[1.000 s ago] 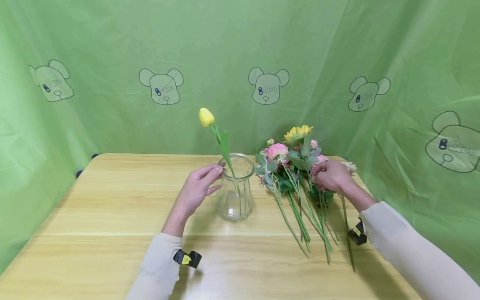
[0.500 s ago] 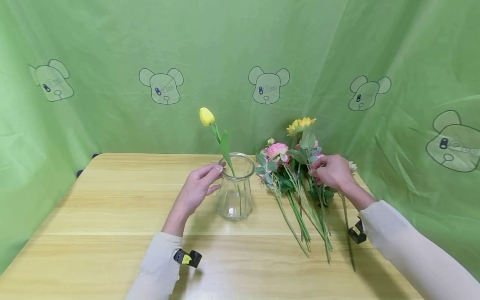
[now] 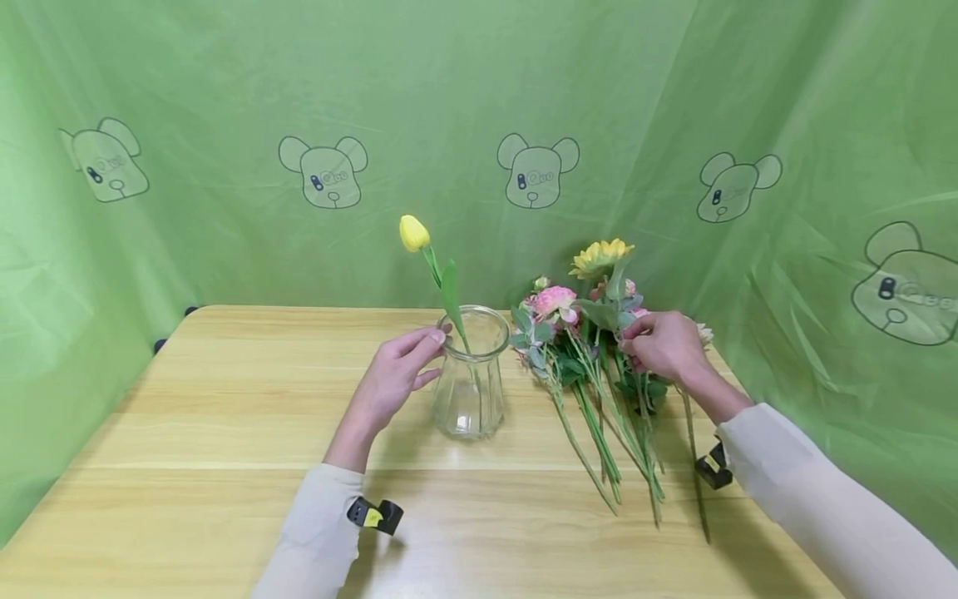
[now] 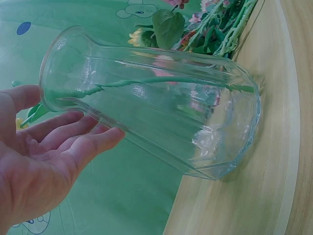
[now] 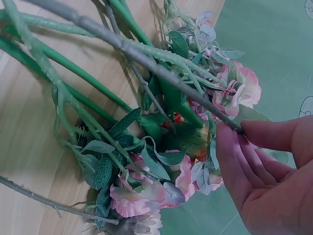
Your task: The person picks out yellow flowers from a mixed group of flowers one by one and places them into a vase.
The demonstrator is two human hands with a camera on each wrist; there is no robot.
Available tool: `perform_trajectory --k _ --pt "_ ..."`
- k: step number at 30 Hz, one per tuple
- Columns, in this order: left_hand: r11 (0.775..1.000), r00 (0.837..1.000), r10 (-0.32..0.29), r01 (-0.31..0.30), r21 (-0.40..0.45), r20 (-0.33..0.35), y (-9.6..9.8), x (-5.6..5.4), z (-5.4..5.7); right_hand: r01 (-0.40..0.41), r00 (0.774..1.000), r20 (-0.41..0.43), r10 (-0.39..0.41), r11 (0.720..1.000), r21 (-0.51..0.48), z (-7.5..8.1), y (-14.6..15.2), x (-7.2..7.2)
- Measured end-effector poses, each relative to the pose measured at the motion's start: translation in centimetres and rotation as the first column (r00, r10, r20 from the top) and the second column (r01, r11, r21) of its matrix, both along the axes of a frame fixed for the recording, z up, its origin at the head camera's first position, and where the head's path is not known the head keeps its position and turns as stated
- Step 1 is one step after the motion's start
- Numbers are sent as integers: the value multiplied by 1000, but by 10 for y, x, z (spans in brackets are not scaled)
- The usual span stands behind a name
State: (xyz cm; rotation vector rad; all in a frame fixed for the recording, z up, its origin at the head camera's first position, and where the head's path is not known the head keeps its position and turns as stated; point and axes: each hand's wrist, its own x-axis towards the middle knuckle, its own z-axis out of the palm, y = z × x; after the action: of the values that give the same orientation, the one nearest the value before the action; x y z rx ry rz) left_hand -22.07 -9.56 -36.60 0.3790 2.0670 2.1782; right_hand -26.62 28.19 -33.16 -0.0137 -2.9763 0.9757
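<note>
A clear glass vase (image 3: 467, 399) stands upright on the table, one yellow tulip (image 3: 414, 234) leaning left out of its mouth. My left hand (image 3: 397, 370) holds the vase rim at its left side, thumb at the lip and fingers along the neck in the left wrist view. To the right lies a loose pile of artificial flowers, among them a pink flower (image 3: 554, 302). Over this pile my right hand (image 3: 666, 345) pinches a greyish stem (image 5: 161, 71) between thumb and fingers. A sunflower (image 3: 601, 259) rises above that hand, its head raised over the pile.
The wooden table (image 3: 224, 399) has its back edge close to a green curtain (image 3: 427, 100) printed with bear heads. Long green stems (image 3: 599, 433) point toward the front. One dark stem (image 3: 694, 466) lies apart at the right, under the right wrist.
The sunflower head has moved slightly up and right with the right hand's small shift, then dipped a little. The left hand, vase and tulip have stayed in place.
</note>
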Motion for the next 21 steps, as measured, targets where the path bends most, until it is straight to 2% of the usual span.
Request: perform_trajectory --k 13,21 --pt "1000 1000 -2 2 5 9 1 -1 0 6 1000 5 -6 1000 -6 -2 -2 0" --pt "1000 1000 -1 1 -2 8 0 -1 0 41 999 -27 -42 998 -58 2 -7 0"
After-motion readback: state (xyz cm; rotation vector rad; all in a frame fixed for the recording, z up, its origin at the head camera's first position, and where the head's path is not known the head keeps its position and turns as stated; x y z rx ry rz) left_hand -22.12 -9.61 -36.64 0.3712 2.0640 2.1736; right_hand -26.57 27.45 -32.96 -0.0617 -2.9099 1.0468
